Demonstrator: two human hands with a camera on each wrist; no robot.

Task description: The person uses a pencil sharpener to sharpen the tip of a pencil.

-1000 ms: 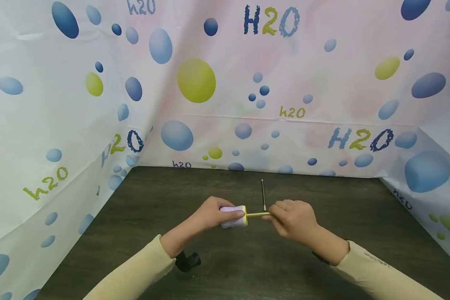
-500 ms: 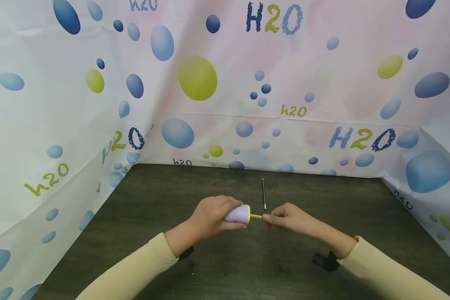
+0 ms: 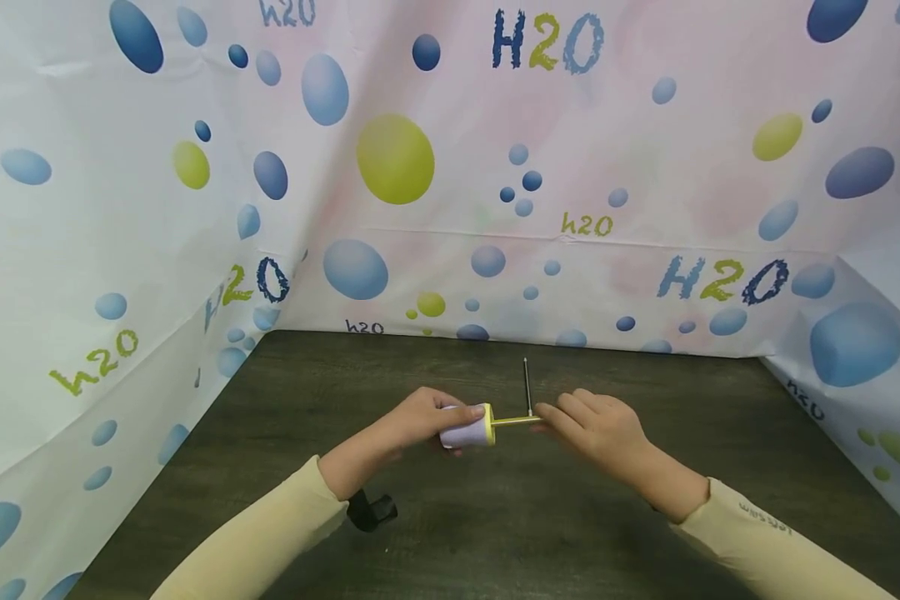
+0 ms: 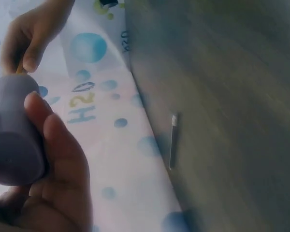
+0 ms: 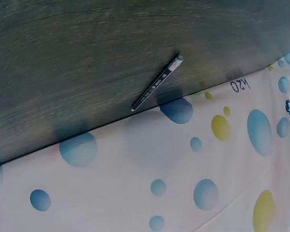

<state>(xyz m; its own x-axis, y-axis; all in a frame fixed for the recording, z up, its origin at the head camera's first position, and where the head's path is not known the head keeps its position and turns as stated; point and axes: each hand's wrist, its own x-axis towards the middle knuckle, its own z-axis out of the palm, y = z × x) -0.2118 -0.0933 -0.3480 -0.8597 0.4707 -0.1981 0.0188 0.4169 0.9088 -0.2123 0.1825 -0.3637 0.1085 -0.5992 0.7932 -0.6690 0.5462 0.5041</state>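
Note:
My left hand (image 3: 418, 419) grips a lilac pencil sharpener (image 3: 463, 433) with a yellow rim, held level over the table. A yellow pencil (image 3: 512, 422) runs from its rim end to my right hand (image 3: 598, 433), whose fingers pinch the pencil's other end. From the left wrist, the sharpener (image 4: 14, 108) shows its rounded base, with the left fingers (image 4: 63, 150) curled around its side. The right hand (image 4: 38, 31) is behind it there. Neither hand appears in the right wrist view.
A dark pencil (image 3: 527, 383) with a pale eraser end lies on the dark wooden table (image 3: 322, 375), just beyond the hands. In the right wrist view this pencil (image 5: 157, 84) points toward the table's back edge. A bubble-printed sheet (image 3: 450, 167) walls in the back and sides.
The right hand has turned and shifted on the yellow pencil, first toward the sharpener, then back out. The left hand has rolled the sharpener one way and back. The dark pencil stays put.

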